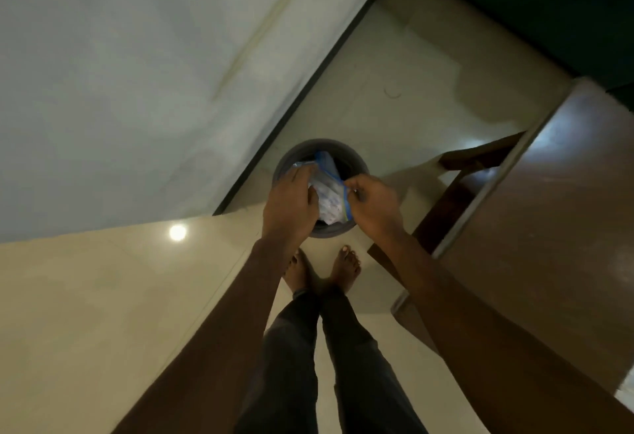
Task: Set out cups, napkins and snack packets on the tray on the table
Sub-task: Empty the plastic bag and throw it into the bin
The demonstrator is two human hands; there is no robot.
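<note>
I look straight down at a round dark bin (356,162) standing on the floor by the wall. Over its mouth I hold a clear plastic bag (329,193) with a blue zip strip and pale contents inside. My left hand (291,203) grips the bag's left side from above. My right hand (372,205) pinches the blue strip at the bag's right edge. No tray, cups or napkins show in this view.
A brown wooden table (549,227) with a metal edge fills the right side, and a chair frame (470,172) stands beneath it. A pale wall (137,73) runs along the left. My bare feet (322,272) stand on cream floor tiles just behind the bin.
</note>
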